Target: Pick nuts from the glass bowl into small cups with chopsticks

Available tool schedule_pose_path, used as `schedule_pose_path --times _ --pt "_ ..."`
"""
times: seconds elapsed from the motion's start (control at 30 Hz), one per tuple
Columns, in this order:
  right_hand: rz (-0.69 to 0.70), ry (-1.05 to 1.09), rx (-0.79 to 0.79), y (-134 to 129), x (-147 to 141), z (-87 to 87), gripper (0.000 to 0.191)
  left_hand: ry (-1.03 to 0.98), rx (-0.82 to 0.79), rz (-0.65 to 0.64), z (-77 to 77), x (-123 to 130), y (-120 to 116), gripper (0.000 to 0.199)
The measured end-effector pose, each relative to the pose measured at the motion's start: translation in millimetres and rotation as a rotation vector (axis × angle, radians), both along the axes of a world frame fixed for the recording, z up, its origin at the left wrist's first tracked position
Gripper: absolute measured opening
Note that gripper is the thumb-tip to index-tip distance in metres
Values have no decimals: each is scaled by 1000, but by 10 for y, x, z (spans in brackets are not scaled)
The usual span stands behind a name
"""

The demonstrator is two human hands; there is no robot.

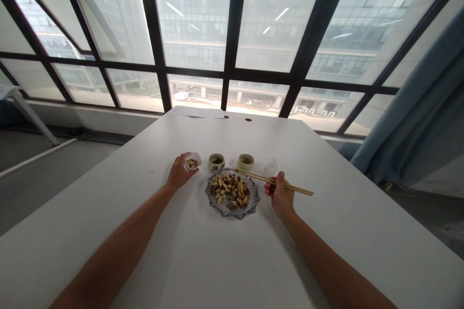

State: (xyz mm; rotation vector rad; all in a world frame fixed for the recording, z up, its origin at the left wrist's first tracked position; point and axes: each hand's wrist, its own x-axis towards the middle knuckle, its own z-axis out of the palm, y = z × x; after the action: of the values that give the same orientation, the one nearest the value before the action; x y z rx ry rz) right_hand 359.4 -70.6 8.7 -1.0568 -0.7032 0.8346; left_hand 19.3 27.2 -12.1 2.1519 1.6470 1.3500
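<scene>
My left hand (178,172) is closed around a small clear plastic cup (192,161), tilted so its mouth faces me, with some brownish pieces inside. In my right hand (282,195) is a pair of wooden chopsticks (299,189), their tips reaching left over the far rim of a scalloped glass bowl (254,206). That bowl holds a mix of peanuts (220,198) and darker nuts or seeds. Behind it stand two small pale green cups, the left cup (216,162) with dark contents and black markings, the right cup (245,162) with contents I cannot make out.
A second clear plastic container (270,167) stands just beyond my right hand. White papers (197,113) lie at the far edge of the white table (224,265). Large windows rise behind it, and a blue curtain (416,130) hangs at the right.
</scene>
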Motion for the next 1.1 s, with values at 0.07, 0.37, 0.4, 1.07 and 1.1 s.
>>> schedule_pose_path --times 0.07,0.37,0.4,1.07,1.1 --pt "-3 34 -15 13 3 -10 61 5 -2 2 5 1 -1 60" --pt "-7 121 -30 26 -5 4 64 -16 -99 146 25 8 3 71" --pt "-4 121 -32 25 -3 5 64 -29 -120 174 21 1 9 73" --pt "72 -216 144 -109 -30 167 56 -220 -373 -204 145 785 195 82" --pt "72 -239 158 -112 -26 172 55 -251 -420 -232 136 769 229 78"
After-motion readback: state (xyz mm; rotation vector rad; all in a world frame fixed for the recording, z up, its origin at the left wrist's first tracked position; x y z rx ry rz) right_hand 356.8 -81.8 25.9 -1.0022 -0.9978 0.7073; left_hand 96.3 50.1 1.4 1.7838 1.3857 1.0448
